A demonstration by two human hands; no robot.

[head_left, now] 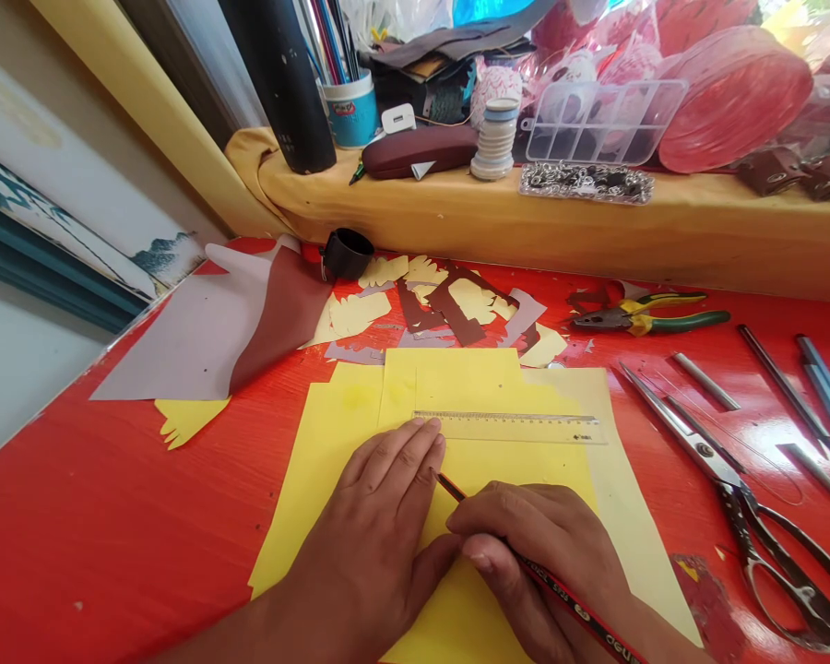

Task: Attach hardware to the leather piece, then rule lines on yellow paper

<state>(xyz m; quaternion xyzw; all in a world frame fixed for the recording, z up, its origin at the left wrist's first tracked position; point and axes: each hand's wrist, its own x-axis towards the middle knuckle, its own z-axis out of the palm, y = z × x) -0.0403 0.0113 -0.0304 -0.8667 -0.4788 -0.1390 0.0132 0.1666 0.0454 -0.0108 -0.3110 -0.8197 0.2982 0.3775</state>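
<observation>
Sheets of yellow paper (338, 433) lie on the red table, overlapping one another. Across the upper part of them rests a clear plastic ruler (518, 427). My left hand (387, 507) lies flat on the paper, its fingertips at the ruler's left end. In my right hand (546, 544) is a red and black pencil (567, 595), held in a writing grip. Its tip points up and left, close beside my left index finger. The paper directly under both hands is hidden.
Right of the paper lie large scissors (719, 470), pliers (650, 315) and several rods. Paper scraps (470, 304) and a black cup-like ring (348, 253) are behind it. A mauve and brown sheet (200, 332) lies left. A cloth-covered ledge (421, 217) with boxes and bags borders the back.
</observation>
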